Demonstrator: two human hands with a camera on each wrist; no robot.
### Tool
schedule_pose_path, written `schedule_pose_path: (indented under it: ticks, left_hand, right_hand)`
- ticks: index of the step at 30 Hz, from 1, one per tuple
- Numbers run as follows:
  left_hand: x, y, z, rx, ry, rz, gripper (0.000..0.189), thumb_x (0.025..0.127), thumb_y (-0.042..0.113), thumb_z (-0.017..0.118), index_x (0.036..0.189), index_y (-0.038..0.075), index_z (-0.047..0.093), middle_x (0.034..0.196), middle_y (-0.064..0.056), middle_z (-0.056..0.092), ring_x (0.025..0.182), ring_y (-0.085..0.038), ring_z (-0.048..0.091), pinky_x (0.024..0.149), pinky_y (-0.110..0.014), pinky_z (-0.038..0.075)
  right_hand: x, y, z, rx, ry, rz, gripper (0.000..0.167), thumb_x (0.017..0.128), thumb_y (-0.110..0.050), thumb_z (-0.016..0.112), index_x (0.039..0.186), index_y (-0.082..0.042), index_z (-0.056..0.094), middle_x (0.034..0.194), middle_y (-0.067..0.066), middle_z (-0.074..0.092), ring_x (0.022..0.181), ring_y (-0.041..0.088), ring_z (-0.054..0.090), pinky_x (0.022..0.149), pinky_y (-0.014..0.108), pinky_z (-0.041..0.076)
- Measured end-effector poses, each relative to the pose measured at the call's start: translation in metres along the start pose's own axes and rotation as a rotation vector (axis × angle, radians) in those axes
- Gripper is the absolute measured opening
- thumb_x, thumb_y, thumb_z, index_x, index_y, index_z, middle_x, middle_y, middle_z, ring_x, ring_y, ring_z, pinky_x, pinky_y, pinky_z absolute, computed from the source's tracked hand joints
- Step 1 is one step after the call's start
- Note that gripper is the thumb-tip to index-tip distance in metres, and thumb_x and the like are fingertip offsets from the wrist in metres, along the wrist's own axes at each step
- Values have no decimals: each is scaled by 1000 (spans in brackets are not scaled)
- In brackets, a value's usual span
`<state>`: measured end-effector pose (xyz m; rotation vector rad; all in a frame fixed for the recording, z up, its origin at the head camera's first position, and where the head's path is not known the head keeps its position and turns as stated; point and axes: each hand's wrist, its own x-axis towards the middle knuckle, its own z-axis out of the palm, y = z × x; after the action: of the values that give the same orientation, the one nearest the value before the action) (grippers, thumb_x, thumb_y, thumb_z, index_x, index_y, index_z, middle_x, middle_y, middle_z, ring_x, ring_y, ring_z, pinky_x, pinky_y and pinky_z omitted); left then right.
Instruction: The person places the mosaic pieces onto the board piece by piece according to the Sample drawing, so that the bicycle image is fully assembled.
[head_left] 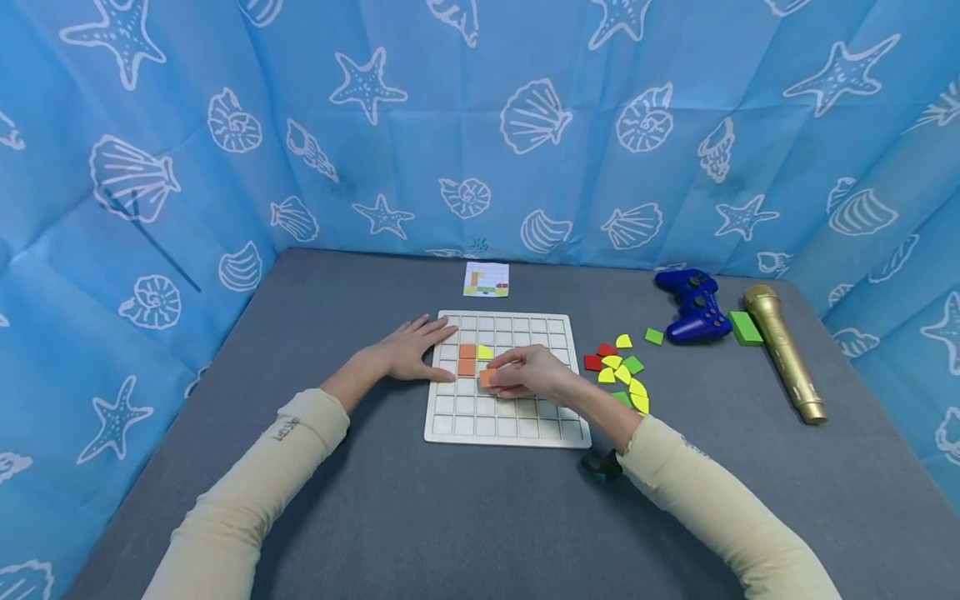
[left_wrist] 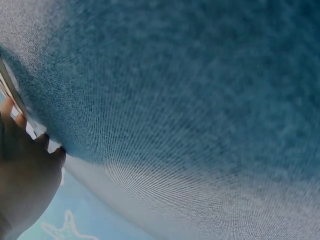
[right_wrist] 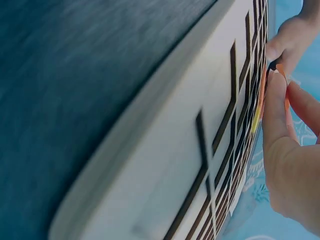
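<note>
A white gridded board [head_left: 507,427] lies on the grey table. My left hand [head_left: 412,348] rests at its left edge, fingers spread and straight, thumb lying on the board; in the left wrist view the hand [left_wrist: 30,170] shows only at the left margin. Between thumb and fingers, my right hand [head_left: 531,371] pinches an orange square tile [head_left: 485,378] over the left-middle cells. Two orange tiles [head_left: 467,351] sit one above the other on the grid, with a yellow quarter-round tile [head_left: 485,352] beside the upper one. The right wrist view shows the pinched tile [right_wrist: 281,70] tilted up.
Right of the board lie several loose tiles: yellow [head_left: 622,374], red [head_left: 593,362] and green [head_left: 633,365]. Farther right are a blue game controller [head_left: 697,310], a green block [head_left: 746,328] and a gold microphone [head_left: 785,354]. A patterned card [head_left: 486,280] lies behind the board; a dark object [head_left: 600,465] sits by the right sleeve.
</note>
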<state>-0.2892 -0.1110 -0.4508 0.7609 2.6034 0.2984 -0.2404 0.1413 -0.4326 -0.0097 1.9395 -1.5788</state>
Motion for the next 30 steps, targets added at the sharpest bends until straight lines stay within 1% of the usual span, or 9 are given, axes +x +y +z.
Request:
schedule_pose_path:
  ticks: [4, 7, 11, 17, 20, 25, 30]
  left_hand:
    - [3, -3, 2, 1, -1, -3, 92, 84, 66, 56, 155, 24, 13, 160, 1, 3, 144, -29, -3, 114, -50, 2]
    - [4, -4, 3, 0, 1, 1, 93, 84, 66, 56, 155, 23, 14, 160, 0, 3, 144, -30, -3, 113, -50, 1]
    - [3, -2, 1, 0, 4, 6, 93, 84, 65, 57, 155, 21, 14, 160, -2, 4, 144, -31, -2, 113, -51, 2]
    - [3, -1, 0, 12, -1, -8, 93, 84, 67, 55, 155, 24, 13, 160, 0, 3, 144, -29, -3, 114, -50, 2]
    - [4, -2, 1, 10, -3, -10, 93, 84, 68, 55, 155, 25, 13, 160, 0, 3, 144, -29, -3, 114, -50, 2]
    - [5, -3, 2, 5, 2, -8, 94, 83, 68, 56, 155, 24, 14, 160, 0, 4, 144, -30, -3, 113, -51, 2]
    - [6, -4, 3, 15, 2, -9, 95, 83, 69, 55, 155, 24, 13, 160, 0, 4, 144, -29, -3, 113, -50, 2]
  right_hand:
    - [2, -1, 8, -12, -2, -9, 28, 91, -3, 64, 118, 3, 62, 95, 15, 69, 82, 22, 69, 75, 34, 56]
    - [3, -1, 13, -18, 0, -16, 27, 91, -3, 64, 117, 4, 62, 94, 16, 70, 80, 22, 69, 74, 34, 56]
    - [5, 0, 19, -25, 22, -17, 25, 90, -2, 64, 115, 4, 63, 91, 15, 70, 77, 20, 69, 71, 33, 57]
    - [6, -1, 26, -34, 57, -8, 23, 89, -1, 66, 112, 4, 64, 88, 15, 70, 73, 19, 69, 68, 31, 57]
    - [8, -1, 30, -69, 80, -13, 23, 88, -2, 68, 109, 3, 65, 85, 13, 70, 70, 18, 68, 65, 30, 57]
    - [10, -2, 34, -177, 133, -32, 21, 85, -5, 73, 104, 1, 68, 78, 9, 70, 63, 15, 66, 59, 27, 56]
    - [10, -2, 35, -235, 152, -76, 19, 84, -6, 73, 102, 1, 69, 76, 7, 69, 63, 15, 66, 59, 27, 56]
